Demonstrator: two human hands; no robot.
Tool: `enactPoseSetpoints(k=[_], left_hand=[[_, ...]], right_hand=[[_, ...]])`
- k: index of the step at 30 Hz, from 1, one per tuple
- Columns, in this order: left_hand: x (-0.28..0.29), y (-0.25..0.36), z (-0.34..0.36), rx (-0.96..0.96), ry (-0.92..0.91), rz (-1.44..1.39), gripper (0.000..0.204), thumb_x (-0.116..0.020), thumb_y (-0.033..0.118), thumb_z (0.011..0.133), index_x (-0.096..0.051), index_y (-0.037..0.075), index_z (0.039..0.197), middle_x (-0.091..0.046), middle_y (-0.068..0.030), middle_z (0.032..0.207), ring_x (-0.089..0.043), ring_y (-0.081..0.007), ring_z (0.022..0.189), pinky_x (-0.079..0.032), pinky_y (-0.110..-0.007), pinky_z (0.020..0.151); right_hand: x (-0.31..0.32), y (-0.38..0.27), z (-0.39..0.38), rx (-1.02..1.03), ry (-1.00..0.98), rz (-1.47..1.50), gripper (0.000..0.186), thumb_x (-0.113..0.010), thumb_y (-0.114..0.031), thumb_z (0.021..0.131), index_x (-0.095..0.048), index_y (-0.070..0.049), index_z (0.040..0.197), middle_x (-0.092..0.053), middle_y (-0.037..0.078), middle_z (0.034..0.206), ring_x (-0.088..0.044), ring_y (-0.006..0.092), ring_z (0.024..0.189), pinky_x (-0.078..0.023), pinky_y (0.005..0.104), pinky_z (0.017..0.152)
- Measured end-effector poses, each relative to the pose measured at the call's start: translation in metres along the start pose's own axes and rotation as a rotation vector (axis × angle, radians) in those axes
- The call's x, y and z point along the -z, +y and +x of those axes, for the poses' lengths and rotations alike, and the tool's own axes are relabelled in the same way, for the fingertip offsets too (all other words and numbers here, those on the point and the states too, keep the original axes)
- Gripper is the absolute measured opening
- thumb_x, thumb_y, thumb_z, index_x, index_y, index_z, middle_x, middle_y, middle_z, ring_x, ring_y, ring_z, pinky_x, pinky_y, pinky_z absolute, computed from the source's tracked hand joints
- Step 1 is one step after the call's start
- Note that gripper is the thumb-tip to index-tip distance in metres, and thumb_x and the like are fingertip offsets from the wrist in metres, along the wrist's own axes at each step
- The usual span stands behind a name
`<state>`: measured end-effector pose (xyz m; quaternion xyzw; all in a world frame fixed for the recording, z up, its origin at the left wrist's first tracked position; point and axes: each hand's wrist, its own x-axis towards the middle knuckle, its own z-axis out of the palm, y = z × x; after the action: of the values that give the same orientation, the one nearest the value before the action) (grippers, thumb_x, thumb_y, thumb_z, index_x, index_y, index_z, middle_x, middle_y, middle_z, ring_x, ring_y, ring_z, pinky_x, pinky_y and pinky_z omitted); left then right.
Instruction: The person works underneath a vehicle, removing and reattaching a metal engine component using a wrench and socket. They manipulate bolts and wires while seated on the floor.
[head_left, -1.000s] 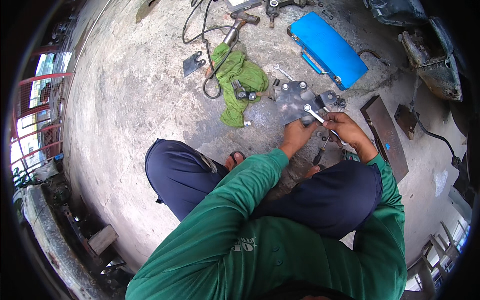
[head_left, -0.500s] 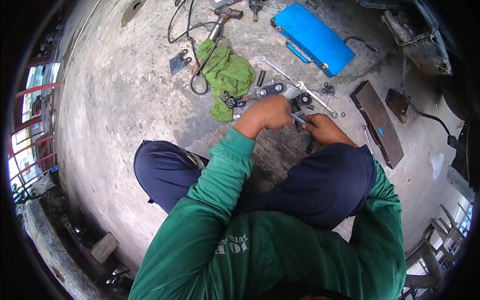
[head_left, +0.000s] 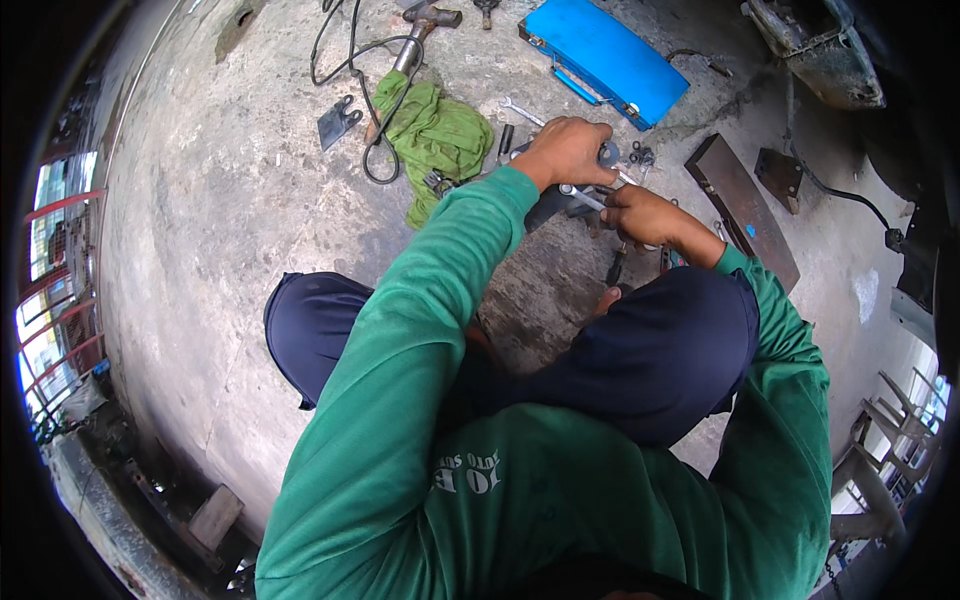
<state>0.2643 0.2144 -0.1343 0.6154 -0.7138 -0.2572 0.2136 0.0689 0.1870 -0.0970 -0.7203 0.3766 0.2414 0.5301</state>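
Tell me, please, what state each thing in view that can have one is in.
Wrench: held in the right grip
Left grip: curled over the dark metal part; exact hold hidden
Blue case: shut, lying flat
Green cloth: crumpled
Black cable: looped, partly over the green cloth
Hammer: lying down

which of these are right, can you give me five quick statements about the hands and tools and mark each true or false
1. The right hand holds a wrench. True.
2. The left hand rests on a knee. False: it is out over the metal parts.
3. The blue case lies closed on the floor. True.
4. The green cloth is draped over the blue case. False: it lies on the floor, left of the case.
5. The hammer has its head beyond the green cloth. True.
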Motion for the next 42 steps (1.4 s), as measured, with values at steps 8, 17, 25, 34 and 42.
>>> enactPoseSetpoints(k=[8, 17, 25, 34, 42], left_hand=[[-0.038, 0.009, -0.009, 0.083, 0.191, -0.049, 0.045, -0.071, 0.050, 0.078, -0.063, 0.007, 0.090, -0.071, -0.0150, 0.080, -0.070, -0.0399, 0.083, -0.052, -0.053, 0.076], [-0.047, 0.014, -0.009, 0.101, 0.188, 0.002, 0.044, -0.070, 0.051, 0.081, -0.062, 0.008, 0.091, -0.071, -0.0146, 0.078, -0.070, -0.0398, 0.079, -0.051, -0.053, 0.074], [-0.023, 0.018, -0.001, 0.127, 0.123, -0.073, 0.051, -0.072, 0.057, 0.082, -0.067, 0.007, 0.091, -0.071, -0.0189, 0.084, -0.070, -0.0373, 0.088, -0.053, -0.050, 0.076], [0.056, -0.073, -0.040, 0.638, 0.400, -1.183, 0.042, -0.070, 0.044, 0.095, -0.064, 0.003, 0.089, -0.066, -0.0071, 0.075, -0.068, -0.0181, 0.063, -0.056, -0.027, 0.057], [0.040, -0.083, -0.132, 1.075, -0.544, -0.891, 0.062, -0.077, 0.055, 0.084, -0.068, -0.002, 0.107, -0.075, -0.0190, 0.100, -0.075, -0.0248, 0.084, -0.061, -0.036, 0.072]], right_hand=[[-0.015, -0.013, -0.014, -0.326, -0.207, 0.873, 0.032, -0.051, -0.033, 0.105, -0.062, -0.003, 0.098, -0.039, -0.002, 0.059, -0.030, 0.0104, 0.046, -0.027, 0.0306, 0.046], [-0.058, 0.012, -0.004, -0.218, -0.042, 0.962, 0.028, -0.053, -0.037, 0.106, -0.055, -0.010, 0.095, -0.037, -0.004, 0.059, -0.029, 0.0094, 0.045, -0.024, 0.0309, 0.045], [-0.015, 0.005, -0.021, 0.014, 0.011, 0.227, 0.027, -0.059, -0.026, 0.102, -0.065, 0.001, 0.098, -0.051, 0.000, 0.060, -0.044, 0.0097, 0.049, -0.035, 0.0299, 0.047], [0.027, 0.133, 0.009, -0.122, 0.643, -0.369, 0.040, -0.067, -0.024, 0.086, -0.069, -0.004, 0.120, -0.071, 0.025, 0.106, -0.066, 0.0433, 0.105, -0.051, 0.0493, 0.093], [0.038, 0.065, 0.043, 0.478, 0.345, 0.418, 0.064, -0.078, -0.037, 0.087, -0.059, -0.003, 0.138, -0.066, 0.016, 0.127, -0.062, 0.0345, 0.118, -0.048, 0.0403, 0.101]])
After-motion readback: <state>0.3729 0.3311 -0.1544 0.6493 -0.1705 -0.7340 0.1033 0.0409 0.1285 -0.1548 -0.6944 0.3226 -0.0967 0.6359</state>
